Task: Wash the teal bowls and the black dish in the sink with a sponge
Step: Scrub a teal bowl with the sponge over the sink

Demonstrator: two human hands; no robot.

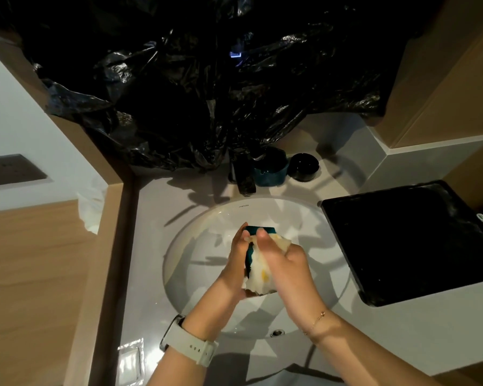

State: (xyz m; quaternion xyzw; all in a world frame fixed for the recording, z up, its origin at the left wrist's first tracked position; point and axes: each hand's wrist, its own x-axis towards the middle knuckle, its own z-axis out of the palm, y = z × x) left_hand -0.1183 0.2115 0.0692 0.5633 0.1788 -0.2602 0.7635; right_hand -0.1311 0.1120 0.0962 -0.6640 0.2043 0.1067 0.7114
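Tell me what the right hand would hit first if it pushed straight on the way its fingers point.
The right hand, gripping the soapy sponge, points up-left, away from the person. Beyond the teal bowl it already scrubs, it would probably meet the sink back wall below the black faucet; depth is unclear.

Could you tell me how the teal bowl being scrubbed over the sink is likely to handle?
The teal bowl is coated in suds, so probably slippery. It looks glazed and rigid, likely breakable if dropped into the sink.

Two teal bowls point(269, 169) (one held), one black dish point(303, 166)
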